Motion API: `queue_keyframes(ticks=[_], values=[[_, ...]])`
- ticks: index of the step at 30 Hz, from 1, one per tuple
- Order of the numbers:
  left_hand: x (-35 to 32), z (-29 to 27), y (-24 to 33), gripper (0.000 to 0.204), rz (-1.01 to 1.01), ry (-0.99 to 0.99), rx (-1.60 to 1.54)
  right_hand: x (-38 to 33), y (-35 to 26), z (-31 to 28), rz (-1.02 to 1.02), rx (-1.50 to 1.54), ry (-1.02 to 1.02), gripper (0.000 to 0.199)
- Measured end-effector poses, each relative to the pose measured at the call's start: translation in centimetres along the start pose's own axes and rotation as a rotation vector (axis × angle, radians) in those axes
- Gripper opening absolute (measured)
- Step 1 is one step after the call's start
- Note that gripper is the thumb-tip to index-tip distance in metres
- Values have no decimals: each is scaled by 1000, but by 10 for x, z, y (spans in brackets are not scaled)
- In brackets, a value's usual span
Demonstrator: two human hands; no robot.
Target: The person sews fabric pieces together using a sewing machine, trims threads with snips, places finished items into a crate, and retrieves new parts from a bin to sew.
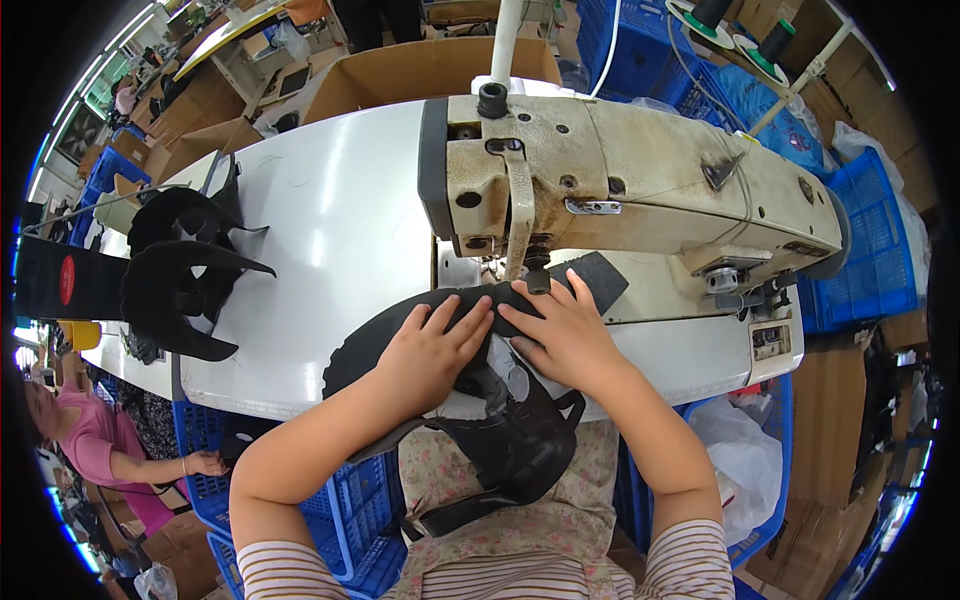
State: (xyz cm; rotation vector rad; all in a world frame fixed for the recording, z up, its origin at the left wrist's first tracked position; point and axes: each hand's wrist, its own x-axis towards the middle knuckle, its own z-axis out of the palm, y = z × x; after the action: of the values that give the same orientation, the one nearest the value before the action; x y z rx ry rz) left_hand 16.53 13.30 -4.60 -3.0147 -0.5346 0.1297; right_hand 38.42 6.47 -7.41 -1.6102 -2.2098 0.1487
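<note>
- Head view: both hands sit flat on a black fabric piece [400,335] lying at the front edge of the white table [340,200], right under the needle end of a worn cream sewing machine [640,180].
- The left hand [432,350] is open, fingers spread, pressing down on the fabric, not gripping anything.
- The right hand [562,330] is open too, palm down, fingertips almost touching the left ones just in front of the needle.
- Part of the same black piece hangs off the table edge into the lap.
- A stack of black cut pieces [185,280] sits far left on the table.
- Blue crates [870,250] stand beside the table on the right, and another person in pink [95,440] is lower left.
</note>
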Motion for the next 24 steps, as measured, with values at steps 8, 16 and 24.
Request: queue_keyframes(ticks=[8, 16, 24], values=[[1, -5, 7, 66, -101, -145, -30, -3, -1, 4, 32, -53, 21, 38], [-2, 7, -2, 68, -12, -32, -163, 3, 1, 5, 2, -6, 7, 35], [0, 3, -2, 69, -7, -47, -171, 0, 0, 6, 7, -1, 8, 36]])
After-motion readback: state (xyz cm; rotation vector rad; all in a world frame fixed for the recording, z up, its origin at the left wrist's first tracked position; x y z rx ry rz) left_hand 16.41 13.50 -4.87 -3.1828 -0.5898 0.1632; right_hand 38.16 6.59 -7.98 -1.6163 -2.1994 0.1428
